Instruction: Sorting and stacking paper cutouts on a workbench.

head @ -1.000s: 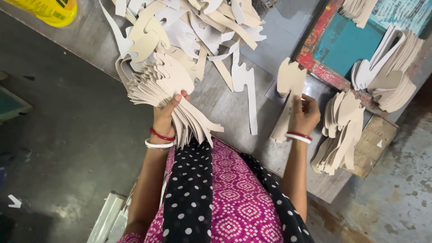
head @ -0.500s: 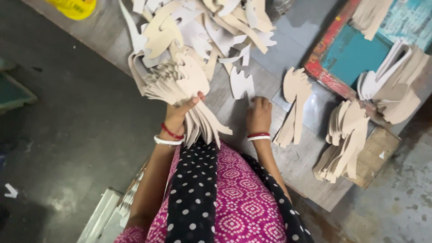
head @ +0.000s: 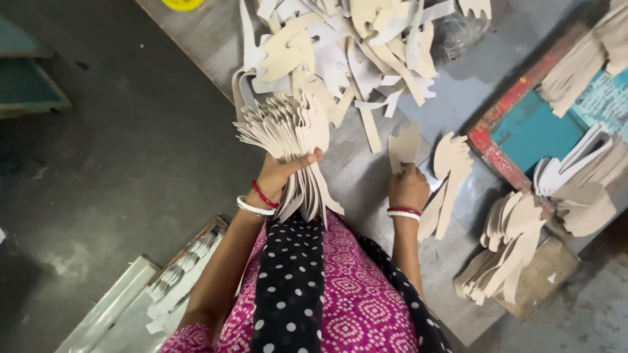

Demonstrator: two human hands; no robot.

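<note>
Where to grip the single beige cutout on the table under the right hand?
Probably its narrow lower end, from the near side: the single cutout lies flat on the table, and the right hand already pinches that end, while the wide top points toward the loose pile.

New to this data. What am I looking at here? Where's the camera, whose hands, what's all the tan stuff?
There is no machine: a person works with bare hands, and the single picture comes from a camera worn on their head, looking down over their pink patterned top and dotted scarf.

The left hand grips a thick fanned stack of flat tan cutouts, all of one shape, held up off the surface. The right hand pinches a single tan cutout at the grey worktable.

On the table: a loose heap of pale cutouts and offcut strips ahead, a few cutouts just right of the right hand, and sorted stacks further right. A red-framed teal tray sits at the right. The floor is dark.
</note>
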